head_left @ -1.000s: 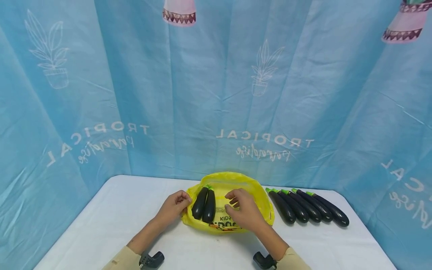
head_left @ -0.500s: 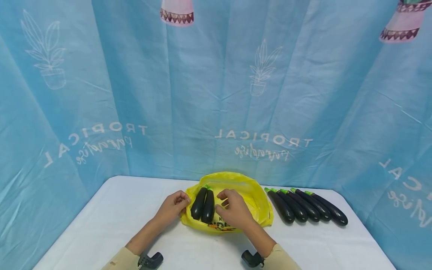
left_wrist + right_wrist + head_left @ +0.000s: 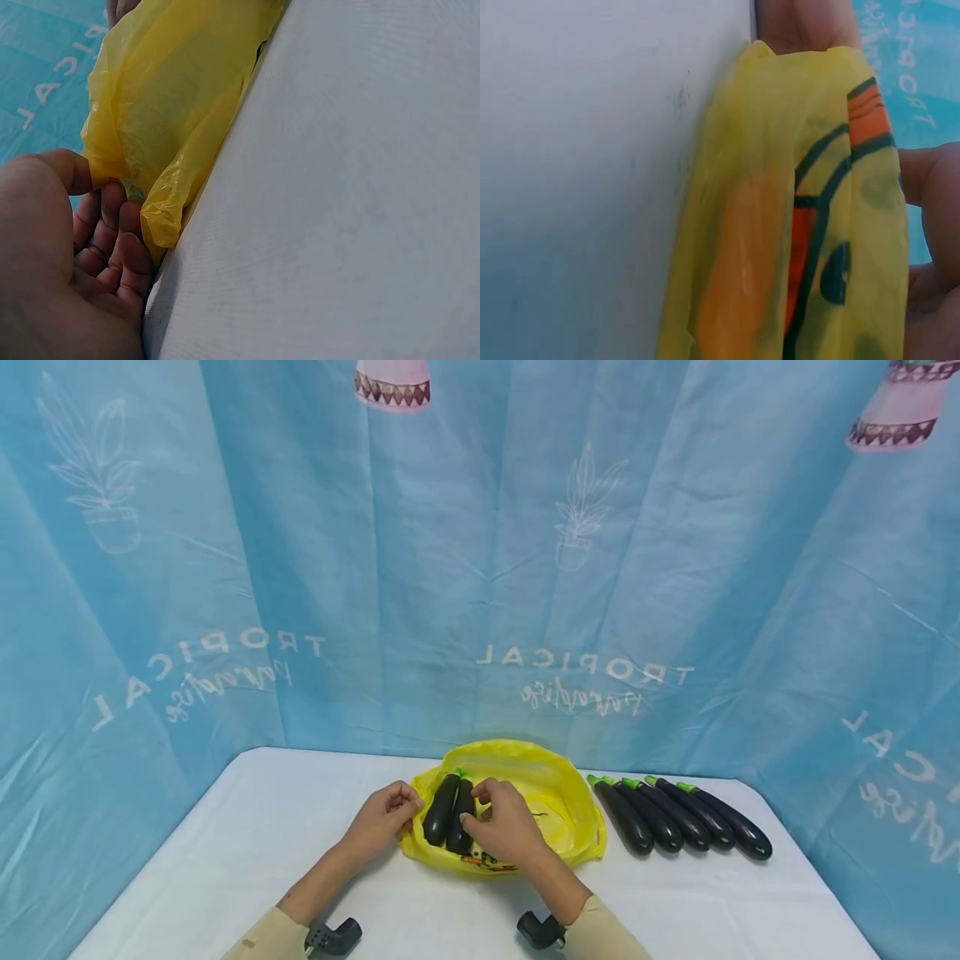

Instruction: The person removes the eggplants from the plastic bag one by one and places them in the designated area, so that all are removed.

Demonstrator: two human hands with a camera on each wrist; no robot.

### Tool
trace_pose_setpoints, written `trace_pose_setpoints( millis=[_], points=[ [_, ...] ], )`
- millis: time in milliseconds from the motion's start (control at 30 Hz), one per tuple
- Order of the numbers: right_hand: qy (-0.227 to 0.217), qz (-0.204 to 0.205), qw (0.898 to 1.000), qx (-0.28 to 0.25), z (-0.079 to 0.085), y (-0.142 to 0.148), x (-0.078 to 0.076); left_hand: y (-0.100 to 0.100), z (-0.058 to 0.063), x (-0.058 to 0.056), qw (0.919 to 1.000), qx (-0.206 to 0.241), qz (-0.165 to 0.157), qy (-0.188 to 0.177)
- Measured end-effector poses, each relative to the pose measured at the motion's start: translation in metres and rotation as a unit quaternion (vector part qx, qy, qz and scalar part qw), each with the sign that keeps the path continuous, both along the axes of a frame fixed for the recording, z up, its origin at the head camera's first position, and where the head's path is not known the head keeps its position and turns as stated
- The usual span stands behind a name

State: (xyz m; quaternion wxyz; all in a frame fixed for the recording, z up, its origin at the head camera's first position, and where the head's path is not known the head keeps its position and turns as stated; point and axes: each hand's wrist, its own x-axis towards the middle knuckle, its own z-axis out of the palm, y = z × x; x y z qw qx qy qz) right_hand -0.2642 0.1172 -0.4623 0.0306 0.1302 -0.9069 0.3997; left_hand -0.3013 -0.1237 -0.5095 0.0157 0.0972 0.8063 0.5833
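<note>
A yellow plastic bag (image 3: 555, 777) lies spread wide at the mouth on the white table, with print on its inside. Two dark eggplants rest side by side in its left part: the left eggplant (image 3: 441, 812) and the right eggplant (image 3: 459, 837). My left hand (image 3: 384, 820) pinches the bag's left edge; in the left wrist view, the thumb of that hand (image 3: 45, 247) goes over the yellow film. Inside the bag my right hand (image 3: 510, 827) is held with loosely bent fingers, thumb and fingertips right at the right eggplant's side. In the right wrist view the bag's near wall hides most of this hand (image 3: 937, 217).
Several more eggplants (image 3: 678, 820) lie in a slanted row to the right of the bag, green stems toward the back. White cloth covers the table (image 3: 262, 835). Blue printed curtains (image 3: 450, 568) hang close behind the table and along both sides.
Within the bag my right hand has moved left, from over the printed bottom to the right eggplant. My left hand keeps its pinch on the bag's edge, and the eggplants stay in place.
</note>
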Motion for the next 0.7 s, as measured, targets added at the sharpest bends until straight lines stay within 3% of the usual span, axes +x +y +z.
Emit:
trace_pose_setpoints(
  millis=[233,433,700],
  points=[
    [-0.003,-0.011,1.0,0.009,-0.006,-0.007,-0.005,0.001,-0.001,-0.002,1.0,0.008,0.004,-0.003],
    [-0.013,-0.047,0.999,0.016,-0.009,-0.016,-0.009,0.001,-0.003,-0.001,0.9999,-0.002,0.013,-0.006],
    [-0.027,-0.094,0.995,0.024,-0.006,-0.024,-0.013,0.001,0.002,0.0,1.0,0.008,0.0,-0.002]
  ],
)
